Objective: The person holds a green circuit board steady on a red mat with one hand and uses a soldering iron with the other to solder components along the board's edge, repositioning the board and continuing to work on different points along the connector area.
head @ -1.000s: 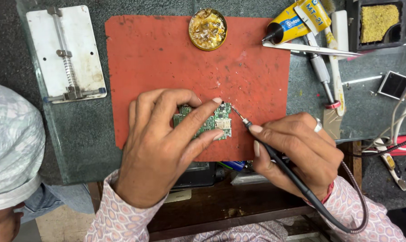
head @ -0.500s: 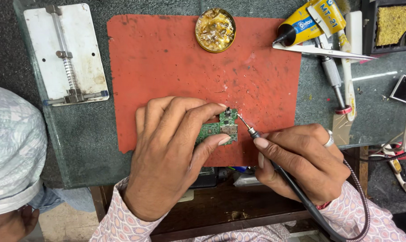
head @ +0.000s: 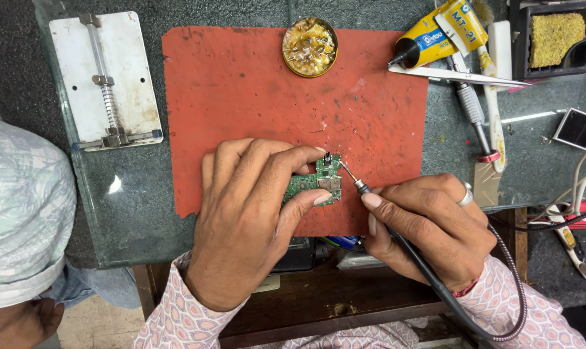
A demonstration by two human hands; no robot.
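Bench holds white board-holder plate (head: 105, 81), round brass-wool tin (head: 310, 46), yellow glue tube (head: 435, 33), tweezers (head: 461, 76), black sponge tray (head: 552, 37).

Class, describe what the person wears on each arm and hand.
Both arms wear long pale pink sleeves with a small printed pattern. The left hand is bare, with no ring in view. The right hand has a silver ring on one finger and a red band at the wrist.

a: the mat (head: 254, 84) was red-orange with pale specks, and the little circuit board (head: 319, 182) on it was green.

b: and the far side?

a: a brass-coloured tin (head: 309, 46), a yellow tube (head: 442, 32) with a blue band and black tip. at far left, a white holder plate (head: 105, 81). the sleeves (head: 183, 320) were pink with a small white print.
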